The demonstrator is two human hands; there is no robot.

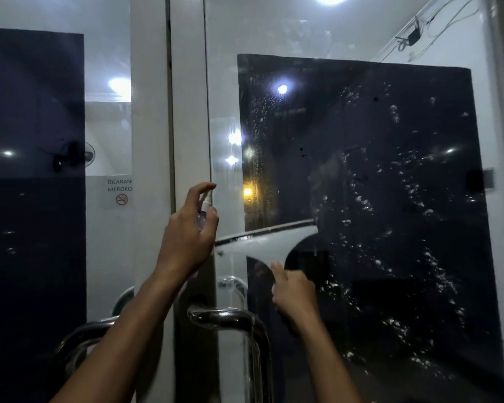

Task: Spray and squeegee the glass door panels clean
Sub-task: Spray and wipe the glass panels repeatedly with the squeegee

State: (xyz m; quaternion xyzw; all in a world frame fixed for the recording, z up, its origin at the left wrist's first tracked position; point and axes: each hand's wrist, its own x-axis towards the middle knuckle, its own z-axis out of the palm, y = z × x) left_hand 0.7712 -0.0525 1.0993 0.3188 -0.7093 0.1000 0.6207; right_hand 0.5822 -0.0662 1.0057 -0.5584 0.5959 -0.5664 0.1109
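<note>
Much of the spray bottle (203, 211) is hiding inside the left hand (186, 231); only its white nozzle and a bit of clear body are showing, just left of the right door panel (361, 170). The squeegee's handle is also lying out of sight inside the right hand (296, 292), so only the pale blade head of the squeegee (266, 238) is showing. The scene is dim and the glass is throwing back bright ceiling lights, so what is lying behind the dark sheet on that panel is hard to make out. A small sign (120, 190) left of the panel, beyond the white door frame (186, 112), is being cut off by the frame, leaving only part of its wording and a red no-smoking mark.

The left hand is curling round the bottle, with the forefinger arching over the nozzle top; whether it is pressing down cannot be told. The right hand is gripping the squeegee in a closed fist, thumb pointing up along the stem. The rubber edge seems to be lying against the panel's lower left part, tilting up to the right. White droplets (390, 228) are dotting the panel right of the blade, and fine streaks are running above it. Below the hands, chrome pull handles (230, 318) are curving out from the panel's left edge.
</note>
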